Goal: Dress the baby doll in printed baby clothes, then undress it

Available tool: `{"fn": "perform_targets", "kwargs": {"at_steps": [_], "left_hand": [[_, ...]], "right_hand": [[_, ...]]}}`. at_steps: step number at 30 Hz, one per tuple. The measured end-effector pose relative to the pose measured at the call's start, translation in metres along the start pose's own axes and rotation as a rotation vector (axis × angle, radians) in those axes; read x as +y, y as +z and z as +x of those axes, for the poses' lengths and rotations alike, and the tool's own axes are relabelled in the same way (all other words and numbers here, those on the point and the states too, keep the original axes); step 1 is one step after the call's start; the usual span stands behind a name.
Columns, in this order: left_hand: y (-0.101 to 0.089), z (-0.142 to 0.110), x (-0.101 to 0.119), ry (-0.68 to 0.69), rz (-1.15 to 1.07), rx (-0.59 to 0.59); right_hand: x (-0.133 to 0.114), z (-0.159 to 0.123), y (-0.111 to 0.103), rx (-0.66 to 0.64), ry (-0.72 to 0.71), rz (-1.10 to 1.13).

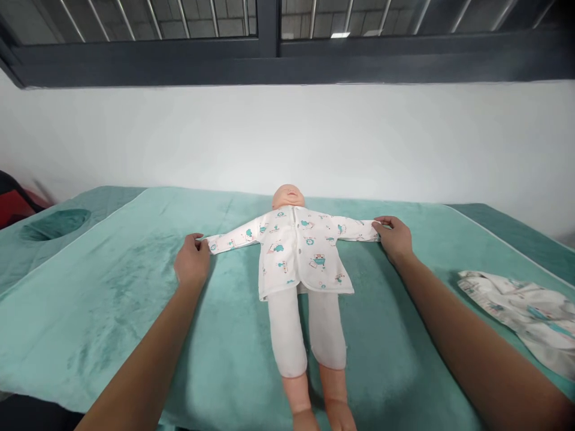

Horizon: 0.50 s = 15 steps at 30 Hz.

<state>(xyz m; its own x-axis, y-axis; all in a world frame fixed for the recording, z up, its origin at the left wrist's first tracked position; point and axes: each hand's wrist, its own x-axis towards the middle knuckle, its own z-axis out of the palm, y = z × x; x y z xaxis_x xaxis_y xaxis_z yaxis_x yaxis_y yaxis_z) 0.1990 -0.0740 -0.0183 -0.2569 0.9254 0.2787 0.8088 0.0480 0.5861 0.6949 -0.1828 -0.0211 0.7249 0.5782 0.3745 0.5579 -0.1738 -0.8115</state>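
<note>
A baby doll point(288, 196) lies on its back, its head toward the wall and its feet toward me. It wears a white baby shirt point(308, 251) with a teal print, closed down the front. White cloth covers the doll's legs point(285, 332) to below the knees; the lower legs are bare. Both sleeves are stretched out sideways. My left hand point(193, 258) pinches the cuff of the sleeve on the left. At the other cuff, my right hand point(395, 236) has its thumb and fingers closed on the sleeve end. The doll's hands are hidden.
A teal cover point(112, 287) spreads over the bed, with a dark round hollow point(56, 224) at far left. Crumpled printed white clothing point(525, 305) lies at the right. Behind the bed rise a white wall point(202, 140) and a barred window. Something red and black point(15, 200) sits far left.
</note>
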Motion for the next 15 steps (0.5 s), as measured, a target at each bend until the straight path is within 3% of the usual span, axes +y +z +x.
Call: {"fn": "perform_targets", "kwargs": {"at_steps": [7, 15], "left_hand": [[0.001, 0.001, 0.0, -0.011, 0.015, 0.009], [0.001, 0.0, 0.001, -0.012, 0.021, 0.029]], "right_hand": [[0.016, 0.026, 0.011, 0.048, -0.016, 0.205], [0.016, 0.027, 0.014, -0.004, -0.002, 0.286]]}}
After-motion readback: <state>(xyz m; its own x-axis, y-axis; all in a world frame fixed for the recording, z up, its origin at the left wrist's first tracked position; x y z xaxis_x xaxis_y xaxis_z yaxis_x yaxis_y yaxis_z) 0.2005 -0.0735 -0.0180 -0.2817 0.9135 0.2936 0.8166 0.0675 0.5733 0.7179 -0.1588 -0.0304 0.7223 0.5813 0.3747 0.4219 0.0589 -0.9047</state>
